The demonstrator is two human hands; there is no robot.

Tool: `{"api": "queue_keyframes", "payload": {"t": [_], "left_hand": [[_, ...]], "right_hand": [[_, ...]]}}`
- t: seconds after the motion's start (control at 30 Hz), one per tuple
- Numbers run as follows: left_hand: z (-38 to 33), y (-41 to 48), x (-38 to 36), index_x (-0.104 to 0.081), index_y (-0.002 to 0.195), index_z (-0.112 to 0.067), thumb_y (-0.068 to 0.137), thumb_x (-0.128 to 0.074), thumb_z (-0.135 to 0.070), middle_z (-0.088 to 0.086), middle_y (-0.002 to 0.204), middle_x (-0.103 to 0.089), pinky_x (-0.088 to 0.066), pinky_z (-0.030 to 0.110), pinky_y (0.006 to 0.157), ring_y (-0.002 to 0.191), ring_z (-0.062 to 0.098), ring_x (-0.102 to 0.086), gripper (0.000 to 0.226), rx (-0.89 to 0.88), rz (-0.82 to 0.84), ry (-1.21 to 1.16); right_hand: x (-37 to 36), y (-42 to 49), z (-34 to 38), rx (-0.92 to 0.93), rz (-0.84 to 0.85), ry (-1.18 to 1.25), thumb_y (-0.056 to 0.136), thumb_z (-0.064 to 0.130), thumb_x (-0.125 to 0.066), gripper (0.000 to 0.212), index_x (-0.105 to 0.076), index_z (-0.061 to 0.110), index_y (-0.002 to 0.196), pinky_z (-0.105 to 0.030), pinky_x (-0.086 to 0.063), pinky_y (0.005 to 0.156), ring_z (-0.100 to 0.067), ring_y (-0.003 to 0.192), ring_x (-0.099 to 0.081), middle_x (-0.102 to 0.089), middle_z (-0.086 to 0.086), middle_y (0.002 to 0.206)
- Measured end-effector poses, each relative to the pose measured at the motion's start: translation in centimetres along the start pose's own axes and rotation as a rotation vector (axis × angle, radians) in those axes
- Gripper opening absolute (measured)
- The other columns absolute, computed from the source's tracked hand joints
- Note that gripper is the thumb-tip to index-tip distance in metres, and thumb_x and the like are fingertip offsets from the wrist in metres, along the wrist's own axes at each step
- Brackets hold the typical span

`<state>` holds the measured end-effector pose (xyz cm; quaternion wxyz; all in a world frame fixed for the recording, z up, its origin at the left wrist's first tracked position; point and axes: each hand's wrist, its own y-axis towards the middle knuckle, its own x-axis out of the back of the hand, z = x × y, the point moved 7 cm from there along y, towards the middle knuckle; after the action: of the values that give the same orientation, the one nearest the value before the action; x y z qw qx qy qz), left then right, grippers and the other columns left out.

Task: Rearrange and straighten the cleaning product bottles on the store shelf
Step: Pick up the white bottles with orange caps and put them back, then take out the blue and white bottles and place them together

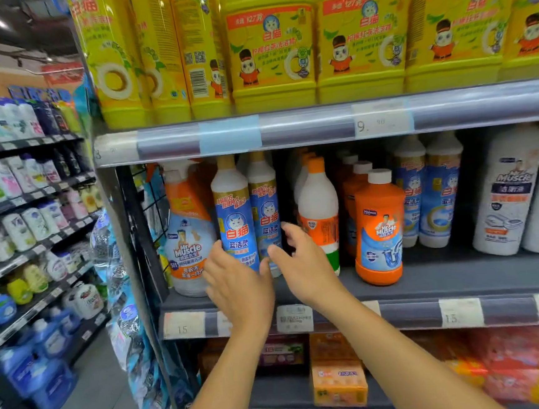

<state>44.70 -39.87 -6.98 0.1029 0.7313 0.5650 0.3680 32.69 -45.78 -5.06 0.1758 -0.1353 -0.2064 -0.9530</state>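
Left hand (237,283) lies spread against the front blue-label bottle (234,222). The right hand (301,263), fingers spread, holds nothing. A careless sideways push could topple the near orange-capped white bottle (319,209).

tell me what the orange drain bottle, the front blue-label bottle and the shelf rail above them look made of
Orange drain bottle: likely opaque plastic; smooth moulded body with a soft sheen, white screw cap.
Front blue-label bottle: white plastic, it seems, under a glossy printed sleeve.
Shelf rail: grey, probably painted metal, behind a clear, glare-catching plastic strip holding paper price tags.
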Motion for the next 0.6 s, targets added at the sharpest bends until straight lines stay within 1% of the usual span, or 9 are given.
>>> {"api": "queue_keyframes", "payload": {"t": [0.1, 0.17, 0.3, 0.4, 0.47, 0.53, 0.6], "left_hand": [[-0.1, 0.2, -0.7, -0.034, 0.128, -0.008, 0.061, -0.084, -0.036, 0.018, 0.118, -0.053, -0.045, 0.048, 0.085, 0.108, 0.036, -0.050, 0.088, -0.003, -0.019, 0.077], [-0.2, 0.4, -0.9, -0.035, 0.126, -0.007, 0.061, -0.084, -0.036, 0.017, 0.114, -0.053, -0.045, 0.047, 0.084, 0.105, 0.035, -0.051, 0.087, 0.002, -0.029, 0.108], [-0.1, 0.4, -1.1, -0.037, 0.129, -0.006, 0.067, -0.081, -0.033, 0.018, 0.112, -0.050, -0.042, 0.045, 0.086, 0.103, 0.034, -0.048, 0.081, 0.002, -0.031, 0.049], [0.5, 0.1, -0.9, -0.035, 0.135, -0.006, 0.071, -0.080, -0.032, 0.018, 0.112, -0.047, -0.040, 0.045, 0.089, 0.103, 0.032, -0.045, 0.083, -0.029, -0.017, -0.035], [0.9, -0.1, -0.6, -0.035, 0.136, -0.005, 0.073, -0.078, -0.033, 0.018, 0.112, -0.046, -0.041, 0.044, 0.090, 0.103, 0.031, -0.045, 0.081, -0.049, -0.004, -0.107], [1.1, -0.1, -0.2, -0.036, 0.134, -0.006, 0.073, -0.079, -0.030, 0.015, 0.113, -0.043, -0.043, 0.037, 0.086, 0.101, 0.024, -0.043, 0.079, -0.058, 0.023, -0.214], [1.0, 0.0, 0.2, -0.035, 0.135, -0.009, 0.073, -0.079, -0.027, 0.011, 0.113, -0.041, -0.043, 0.029, 0.082, 0.100, 0.017, -0.040, 0.078, -0.073, 0.058, -0.286]], "right_hand": [[-1.1, 1.2, 0.1, -0.011, -0.033, 0.055, 0.094, 0.032, -0.047, 0.046, -0.040, 0.023, 0.138, -0.035, -0.046, 0.098, -0.014, 0.116, -0.053, -0.053, -0.002, 0.134], [-1.3, 2.0, -0.1, -0.056, -0.056, 0.088, 0.094, 0.031, -0.044, 0.047, -0.037, 0.021, 0.140, -0.041, -0.044, 0.100, -0.019, 0.117, -0.053, -0.053, -0.004, 0.133], [-1.7, 3.4, -0.6, -0.164, -0.068, 0.206, 0.095, 0.028, -0.041, 0.042, -0.040, 0.021, 0.136, -0.047, -0.046, 0.098, -0.026, 0.111, -0.058, -0.059, -0.008, 0.126], [-2.2, 3.9, -0.9, -0.214, -0.053, 0.261, 0.094, 0.024, -0.039, 0.038, -0.045, 0.018, 0.131, -0.049, -0.049, 0.094, -0.027, 0.104, -0.061, -0.062, -0.012, 0.119], [-2.4, 4.3, -1.2, -0.241, -0.059, 0.293, 0.093, 0.022, -0.038, 0.035, -0.048, 0.015, 0.127, -0.045, -0.051, 0.091, -0.027, 0.102, -0.061, -0.064, -0.013, 0.115], [-2.6, 4.7, -1.5, -0.255, -0.075, 0.283, 0.092, 0.020, -0.041, 0.036, -0.048, 0.014, 0.127, -0.042, -0.052, 0.088, -0.027, 0.101, -0.061, -0.064, -0.012, 0.116], [-2.7, 5.0, -1.9, -0.248, -0.105, 0.230, 0.090, 0.020, -0.048, 0.038, -0.047, 0.016, 0.128, -0.044, -0.053, 0.087, -0.027, 0.100, -0.061, -0.064, -0.009, 0.115]]}}
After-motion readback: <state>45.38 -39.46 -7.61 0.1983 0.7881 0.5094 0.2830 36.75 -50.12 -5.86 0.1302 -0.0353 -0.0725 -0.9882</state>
